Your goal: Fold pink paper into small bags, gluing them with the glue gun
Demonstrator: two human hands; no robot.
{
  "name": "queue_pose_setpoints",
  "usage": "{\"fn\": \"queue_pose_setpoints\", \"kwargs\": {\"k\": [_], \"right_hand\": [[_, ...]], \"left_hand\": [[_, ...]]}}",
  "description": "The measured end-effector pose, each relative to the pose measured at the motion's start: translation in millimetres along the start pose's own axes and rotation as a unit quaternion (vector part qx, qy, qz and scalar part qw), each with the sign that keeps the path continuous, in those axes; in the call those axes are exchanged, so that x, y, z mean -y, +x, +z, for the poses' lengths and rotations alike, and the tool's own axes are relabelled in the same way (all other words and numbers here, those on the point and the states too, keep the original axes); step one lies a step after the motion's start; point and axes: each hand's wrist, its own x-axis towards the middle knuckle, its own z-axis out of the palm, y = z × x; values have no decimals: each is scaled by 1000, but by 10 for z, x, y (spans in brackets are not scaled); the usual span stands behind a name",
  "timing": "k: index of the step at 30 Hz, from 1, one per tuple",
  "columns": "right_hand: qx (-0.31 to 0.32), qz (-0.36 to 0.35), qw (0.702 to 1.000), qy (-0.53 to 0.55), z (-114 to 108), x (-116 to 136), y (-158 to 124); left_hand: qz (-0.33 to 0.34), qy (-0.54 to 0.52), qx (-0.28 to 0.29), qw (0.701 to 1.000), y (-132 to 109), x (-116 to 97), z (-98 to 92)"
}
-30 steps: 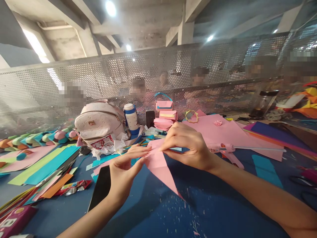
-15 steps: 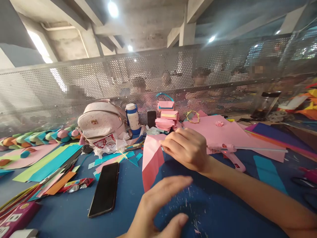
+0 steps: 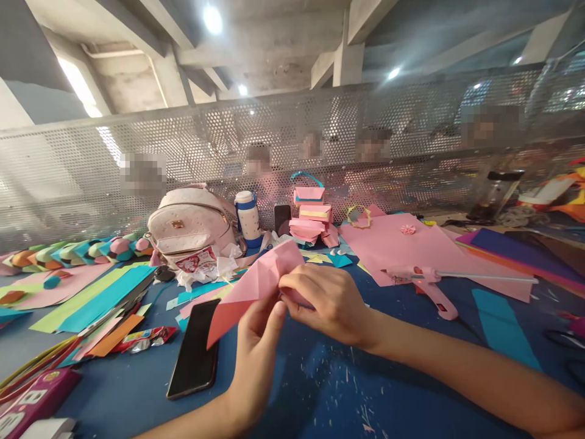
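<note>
A folded piece of pink paper (image 3: 262, 274) is held above the blue table, tilted with its pointed end down to the left. My left hand (image 3: 258, 347) pinches its lower edge between thumb and fingers. My right hand (image 3: 326, 305) is closed on the paper's right end, its fingertips meeting the left hand's. Part of the paper is hidden behind my fingers. Beneath the paper's left tip lies a black phone (image 3: 194, 360). To the right of my right hand rests a pink glue gun (image 3: 427, 283) with a glue stick in its back.
Behind the hands stand a pale backpack (image 3: 187, 219), a white and blue bottle (image 3: 248, 219) and stacked pink paper boxes (image 3: 311, 213). Pink sheets (image 3: 379, 244) lie at the back right. Coloured strips (image 3: 100, 299) cover the left side. A perforated metal screen (image 3: 210, 140) closes the far edge.
My left hand has moved up from empty air and taken hold of the pink paper. The right hand has shifted slightly left and down, and the paper has turned from hanging to slanted.
</note>
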Motion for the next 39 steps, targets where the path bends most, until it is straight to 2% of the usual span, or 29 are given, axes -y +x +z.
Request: {"fn": "queue_pose_setpoints", "kwargs": {"k": [5, 7, 10, 13, 17, 21, 23, 28, 31, 39], "right_hand": [[22, -27, 997, 71, -35, 18, 19], [19, -22, 997, 65, -93, -15, 45], [-9, 6, 998, 69, -194, -122, 97], [10, 49, 991, 126, -257, -251, 142], [62, 87, 968, 227, -224, -344, 149], [62, 110, 957, 261, -144, -341, 128], [60, 116, 955, 268, -123, -330, 123], [46, 119, 954, 271, -113, -319, 112], [33, 108, 959, 259, -115, -319, 102], [40, 93, 966, 237, -120, -330, 101]], "left_hand": [[16, 40, -49, 998, 138, -144, -56], [25, 68, -40, 997, 190, -197, -87], [27, 104, 2, 994, 249, -242, -117], [25, 106, 20, 994, 276, -236, -119], [-5, 55, 19, 998, 259, -207, -84], [-33, 45, 34, 998, 233, -242, -37], [-15, 84, 32, 996, 234, -271, -24], [96, 180, 13, 979, 253, -298, -39], [123, 204, 20, 971, 255, -299, -58], [45, 118, 55, 990, 236, -307, -21]]}}
